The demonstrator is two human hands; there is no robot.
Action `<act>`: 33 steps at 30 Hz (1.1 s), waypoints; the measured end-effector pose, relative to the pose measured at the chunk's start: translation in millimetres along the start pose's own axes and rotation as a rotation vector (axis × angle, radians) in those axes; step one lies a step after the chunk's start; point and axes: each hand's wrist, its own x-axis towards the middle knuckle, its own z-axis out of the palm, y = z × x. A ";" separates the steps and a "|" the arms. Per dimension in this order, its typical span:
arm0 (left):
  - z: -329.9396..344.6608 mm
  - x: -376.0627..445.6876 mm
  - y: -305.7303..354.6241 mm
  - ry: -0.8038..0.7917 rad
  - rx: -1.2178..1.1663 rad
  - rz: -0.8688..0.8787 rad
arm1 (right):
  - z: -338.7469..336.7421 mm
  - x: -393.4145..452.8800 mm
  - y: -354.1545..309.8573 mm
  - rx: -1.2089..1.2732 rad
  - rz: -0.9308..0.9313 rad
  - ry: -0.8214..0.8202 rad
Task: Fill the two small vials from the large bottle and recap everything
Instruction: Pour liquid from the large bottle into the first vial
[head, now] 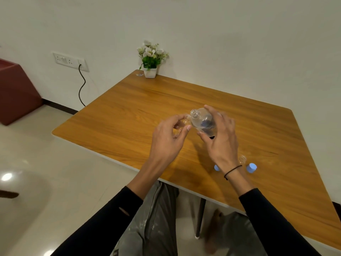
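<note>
My right hand [220, 133] grips the large clear bottle [202, 121], uncapped and tilted, with its open neck pointing left. My left hand [168, 138] pinches a small clear vial [186, 120] right beside the bottle's mouth; the vial is mostly hidden by my fingers. A second small open vial [242, 159] stands on the wooden table [129, 111] behind my right wrist. Two light blue caps lie near it: one [251, 168] to its right, another [217, 167] partly hidden by my wrist.
A white pot of artificial flowers [150, 60] stands at the table's far edge, with a small clear item [139, 74] beside it. A wall socket with a black cable [82, 84] is at left. My knees are under the table's near edge.
</note>
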 end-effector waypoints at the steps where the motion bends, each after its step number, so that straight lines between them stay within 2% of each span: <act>1: 0.2 -0.9 -0.2 -0.003 0.000 -0.005 | -0.8 0.3 0.8 -0.011 -0.007 0.000; 15: -4.9 -7.1 3.5 -0.034 0.045 -0.005 | -13.3 2.5 4.7 -0.184 -0.125 0.023; 33: 0.0 -9.1 4.9 -0.070 0.044 -0.026 | -29.2 10.0 4.0 -0.372 -0.187 0.017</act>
